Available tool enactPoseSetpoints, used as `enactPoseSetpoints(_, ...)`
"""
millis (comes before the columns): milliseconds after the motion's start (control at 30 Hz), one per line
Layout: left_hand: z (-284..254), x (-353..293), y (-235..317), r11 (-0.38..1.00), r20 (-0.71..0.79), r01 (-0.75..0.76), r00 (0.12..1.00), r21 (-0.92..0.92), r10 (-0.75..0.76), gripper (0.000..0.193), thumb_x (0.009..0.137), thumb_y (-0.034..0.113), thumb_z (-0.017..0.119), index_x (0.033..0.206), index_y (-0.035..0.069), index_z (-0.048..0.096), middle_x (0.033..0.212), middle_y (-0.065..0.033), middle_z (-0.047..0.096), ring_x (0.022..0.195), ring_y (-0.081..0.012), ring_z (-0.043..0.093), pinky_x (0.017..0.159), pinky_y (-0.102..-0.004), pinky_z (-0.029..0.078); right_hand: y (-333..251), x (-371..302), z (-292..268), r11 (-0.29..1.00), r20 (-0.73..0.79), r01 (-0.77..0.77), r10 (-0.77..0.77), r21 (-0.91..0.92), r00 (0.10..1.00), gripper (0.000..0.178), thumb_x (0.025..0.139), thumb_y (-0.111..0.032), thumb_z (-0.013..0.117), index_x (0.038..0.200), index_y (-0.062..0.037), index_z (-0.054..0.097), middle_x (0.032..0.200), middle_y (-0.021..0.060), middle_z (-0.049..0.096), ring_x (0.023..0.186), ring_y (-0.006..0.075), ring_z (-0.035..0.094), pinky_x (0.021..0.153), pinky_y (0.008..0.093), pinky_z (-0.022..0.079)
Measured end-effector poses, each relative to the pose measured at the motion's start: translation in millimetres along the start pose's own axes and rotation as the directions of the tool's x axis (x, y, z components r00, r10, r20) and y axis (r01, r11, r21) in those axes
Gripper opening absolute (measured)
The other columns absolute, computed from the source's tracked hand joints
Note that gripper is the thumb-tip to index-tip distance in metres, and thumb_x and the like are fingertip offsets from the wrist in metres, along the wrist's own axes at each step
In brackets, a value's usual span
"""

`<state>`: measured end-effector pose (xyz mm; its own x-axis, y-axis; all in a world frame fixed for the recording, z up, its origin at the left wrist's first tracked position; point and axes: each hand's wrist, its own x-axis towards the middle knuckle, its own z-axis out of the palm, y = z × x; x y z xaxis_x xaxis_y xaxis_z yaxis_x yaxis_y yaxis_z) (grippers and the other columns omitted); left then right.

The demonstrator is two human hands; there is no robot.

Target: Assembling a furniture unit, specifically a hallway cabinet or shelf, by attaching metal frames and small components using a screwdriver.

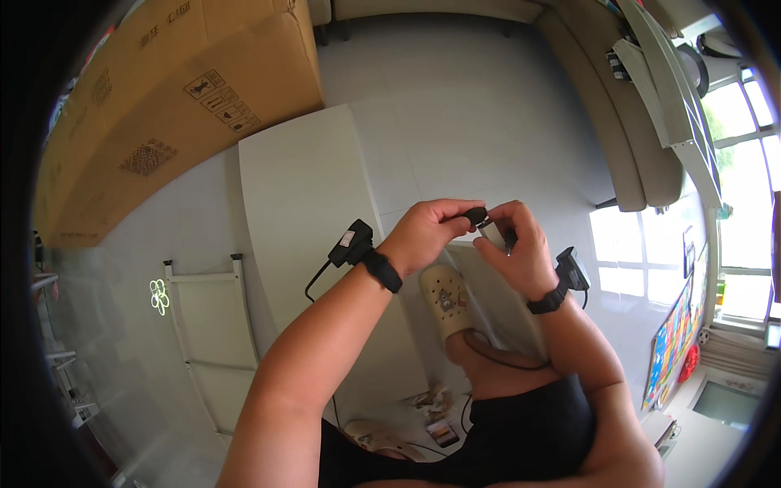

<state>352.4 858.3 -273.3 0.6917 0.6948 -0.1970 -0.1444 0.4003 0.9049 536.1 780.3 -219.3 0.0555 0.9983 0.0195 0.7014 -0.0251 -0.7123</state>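
Observation:
My left hand (423,234) is closed, with thumb and fingers pinching a small black round foot cap (476,215). Right beside it, my right hand (521,248) is curled around the pale end of a white frame piece (491,234), which meets the cap. A small dark bit shows under the right fingers, too small to name. Below the hands, a pale panel-like surface (488,285) leans by my leg, partly hidden by my right hand and arm. Both wrists carry black straps with small black devices.
A white board (305,187) lies on the floor to the left. Further left lies a white tubular frame (213,325) with black feet. A large cardboard box (187,106) stands at the far left, a beige sofa (602,106) at the far right. A phone (442,433) lies near my feet.

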Motion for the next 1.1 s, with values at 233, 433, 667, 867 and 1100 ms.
enactPoseSetpoints(233, 3, 0, 4, 1.000, -0.053, -0.015, 0.998, 0.027, 0.017, 0.031, 0.100, 0.002, 0.060, 0.129, 0.003, 0.070, 0.119, -0.0055, 0.074, 0.112, -0.0141, 0.067, 0.102, -0.0303, 0.051, 0, 2, 6, 0.999, -0.051, 0.007, -0.004, 0.048, 0.999, 0.048, 0.076, -0.011, 0.082, 0.116, -0.0042, 0.058, 0.097, 0.0038, 0.064, 0.078, 0.0154, 0.056, 0.070, 0.0316, 0.051)
enactPoseSetpoints(433, 5, 0, 3, 0.982, -0.060, -0.086, 0.993, 0.169, 0.097, 0.030, 0.100, 0.003, 0.061, 0.128, 0.004, 0.070, 0.120, -0.0063, 0.074, 0.110, -0.0138, 0.068, 0.100, -0.0292, 0.053, 3, 3, 4, 0.999, -0.030, -0.008, 0.009, 0.053, 0.999, 0.047, 0.076, -0.011, 0.081, 0.117, -0.0039, 0.058, 0.098, 0.0034, 0.064, 0.077, 0.0149, 0.054, 0.070, 0.0312, 0.051)
enactPoseSetpoints(667, 6, 0, -1, 0.944, -0.048, -0.161, 0.982, 0.286, 0.183, 0.030, 0.100, 0.004, 0.062, 0.128, 0.005, 0.070, 0.120, -0.0080, 0.075, 0.109, -0.0144, 0.069, 0.097, -0.0288, 0.054, 0, 2, 1, 0.999, -0.031, -0.011, 0.013, 0.039, 0.999, 0.047, 0.077, -0.011, 0.081, 0.118, -0.0038, 0.057, 0.100, 0.0039, 0.066, 0.078, 0.0149, 0.055, 0.071, 0.0316, 0.051)
enactPoseSetpoints(867, 7, -5, 12, 0.916, -0.052, -0.125, 0.986, 0.382, 0.156, 0.029, 0.099, 0.005, 0.064, 0.127, 0.006, 0.071, 0.117, -0.0102, 0.076, 0.106, -0.0157, 0.071, 0.094, -0.0289, 0.055, 3, 1, 4, 0.999, -0.040, 0.004, -0.003, 0.043, 0.999, 0.046, 0.077, -0.010, 0.081, 0.117, -0.0040, 0.058, 0.099, 0.0037, 0.065, 0.077, 0.0144, 0.055, 0.071, 0.0309, 0.050)
enactPoseSetpoints(1100, 12, -8, 12, 0.929, -0.077, -0.112, 0.986, 0.353, 0.149, 0.030, 0.098, 0.004, 0.065, 0.127, 0.006, 0.070, 0.116, -0.0115, 0.076, 0.105, -0.0180, 0.072, 0.093, -0.0298, 0.056, 3, 2, 5, 0.998, -0.055, 0.013, -0.009, 0.068, 0.998, 0.046, 0.077, -0.010, 0.081, 0.116, -0.0046, 0.058, 0.094, 0.0029, 0.063, 0.076, 0.0137, 0.053, 0.071, 0.0303, 0.049)
